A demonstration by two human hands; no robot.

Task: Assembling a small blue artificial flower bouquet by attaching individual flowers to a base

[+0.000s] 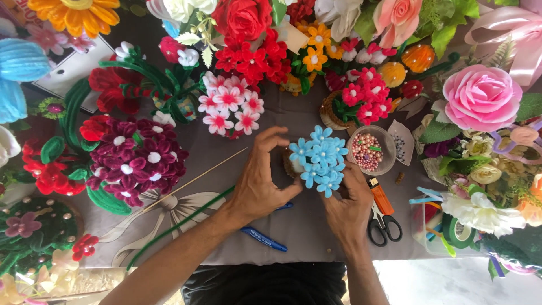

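Note:
A small bunch of light blue pipe-cleaner flowers point(320, 158) stands upright in a little brown basket at the table's middle. My left hand point(261, 178) curls around its left side, thumb and forefinger against the basket. My right hand point(349, 204) holds the bunch from below and to the right, its fingers partly hidden under the blue petals. A long green pipe cleaner point(179, 225) and a thin wooden skewer point(192, 182) lie to the left of my left hand.
A clear cup of pink beads point(369, 149) sits right of the bunch, with black scissors point(381, 224) and an orange lighter point(380, 196) below it. A blue pen point(263, 239) lies near the front edge. Crafted flower bouquets crowd the left, back and right sides.

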